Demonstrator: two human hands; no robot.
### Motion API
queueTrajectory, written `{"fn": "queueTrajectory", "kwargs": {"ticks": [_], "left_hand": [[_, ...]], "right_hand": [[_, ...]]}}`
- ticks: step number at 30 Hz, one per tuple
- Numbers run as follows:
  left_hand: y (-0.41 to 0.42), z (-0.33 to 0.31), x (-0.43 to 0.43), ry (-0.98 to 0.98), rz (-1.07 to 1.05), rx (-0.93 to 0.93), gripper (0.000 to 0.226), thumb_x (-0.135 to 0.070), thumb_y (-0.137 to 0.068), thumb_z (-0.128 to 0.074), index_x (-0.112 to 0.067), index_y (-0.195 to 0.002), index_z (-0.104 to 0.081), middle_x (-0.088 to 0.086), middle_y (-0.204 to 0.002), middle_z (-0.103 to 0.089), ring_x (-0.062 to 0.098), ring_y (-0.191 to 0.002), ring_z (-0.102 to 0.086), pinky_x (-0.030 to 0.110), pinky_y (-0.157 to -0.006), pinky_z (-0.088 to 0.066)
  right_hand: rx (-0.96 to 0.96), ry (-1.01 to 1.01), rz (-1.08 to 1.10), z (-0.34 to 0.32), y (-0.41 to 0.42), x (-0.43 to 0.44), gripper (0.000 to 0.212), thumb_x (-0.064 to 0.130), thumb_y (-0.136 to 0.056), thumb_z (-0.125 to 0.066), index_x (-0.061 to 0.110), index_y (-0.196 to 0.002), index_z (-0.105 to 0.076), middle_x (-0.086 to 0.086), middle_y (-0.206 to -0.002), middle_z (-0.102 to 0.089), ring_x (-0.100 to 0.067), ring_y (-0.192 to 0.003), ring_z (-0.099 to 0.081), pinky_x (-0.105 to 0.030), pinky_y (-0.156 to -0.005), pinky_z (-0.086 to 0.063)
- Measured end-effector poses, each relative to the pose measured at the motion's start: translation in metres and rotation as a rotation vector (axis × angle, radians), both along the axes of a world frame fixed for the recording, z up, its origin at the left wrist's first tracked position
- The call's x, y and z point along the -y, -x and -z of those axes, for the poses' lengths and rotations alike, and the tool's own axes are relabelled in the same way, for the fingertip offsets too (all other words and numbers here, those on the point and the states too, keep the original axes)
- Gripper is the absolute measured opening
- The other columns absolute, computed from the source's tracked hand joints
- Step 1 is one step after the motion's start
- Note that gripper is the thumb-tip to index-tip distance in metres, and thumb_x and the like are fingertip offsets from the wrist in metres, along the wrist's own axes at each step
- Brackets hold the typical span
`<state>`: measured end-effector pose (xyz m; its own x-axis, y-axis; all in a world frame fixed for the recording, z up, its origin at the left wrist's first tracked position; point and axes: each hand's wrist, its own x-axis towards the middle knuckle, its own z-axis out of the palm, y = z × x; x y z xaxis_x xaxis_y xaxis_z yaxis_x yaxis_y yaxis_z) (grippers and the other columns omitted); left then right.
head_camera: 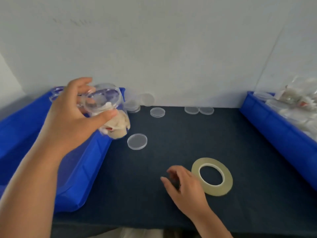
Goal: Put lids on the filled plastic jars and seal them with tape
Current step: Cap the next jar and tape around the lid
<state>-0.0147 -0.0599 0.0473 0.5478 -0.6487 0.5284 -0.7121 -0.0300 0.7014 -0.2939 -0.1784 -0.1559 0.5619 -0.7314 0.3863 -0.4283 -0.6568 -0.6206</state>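
Observation:
My left hand grips a clear plastic jar with a lid on it and beige stuffing inside, tilted in the air over the right edge of the left blue bin. A roll of clear tape lies flat on the dark mat. My right hand hovers just left of the roll with fingers loosely curled and nothing in it. A loose clear lid lies on the mat below the jar. More lids lie near the wall.
A second blue bin at the right holds filled jars and lids. Two more lids lie by the back wall. A white wall closes the back. The dark mat covers the table to its front edge.

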Motion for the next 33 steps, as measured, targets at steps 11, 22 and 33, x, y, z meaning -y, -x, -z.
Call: {"fn": "queueTrajectory", "kwargs": {"ticks": [11, 22, 33], "left_hand": [[0.102, 0.142, 0.032, -0.313, 0.388, -0.132, 0.109, -0.074, -0.059, -0.081, -0.062, -0.153, -0.026, -0.041, -0.142, -0.047, -0.015, -0.129, -0.049, 0.027, -0.101, -0.048], [0.021, 0.173, 0.118, -0.478, -0.175, -0.135, 0.095, -0.052, -0.089, -0.076, -0.005, -0.160, -0.034, 0.021, -0.161, -0.041, 0.040, -0.148, -0.040, 0.057, -0.117, -0.038], [0.024, 0.189, 0.119, -0.314, -0.050, -0.212, 0.116, -0.020, -0.064, -0.102, -0.019, -0.159, -0.036, 0.012, -0.147, -0.040, 0.020, -0.099, -0.067, 0.044, -0.097, -0.055]], "right_hand": [[0.058, -0.245, -0.056, -0.002, -0.001, 0.001, 0.120, 0.082, -0.073, -0.075, 0.039, -0.165, -0.012, 0.032, -0.158, -0.038, 0.012, -0.144, -0.036, -0.024, -0.116, -0.042], [0.068, -0.131, -0.062, 0.002, -0.005, 0.004, 0.095, 0.077, -0.073, -0.077, 0.065, -0.149, -0.021, 0.039, -0.145, -0.045, 0.013, -0.132, -0.046, -0.009, -0.103, -0.040], [0.047, -0.124, -0.063, 0.004, -0.005, 0.006, 0.100, 0.077, -0.073, -0.077, 0.067, -0.150, -0.014, 0.040, -0.147, -0.040, 0.014, -0.136, -0.042, -0.004, -0.107, -0.031]]}}
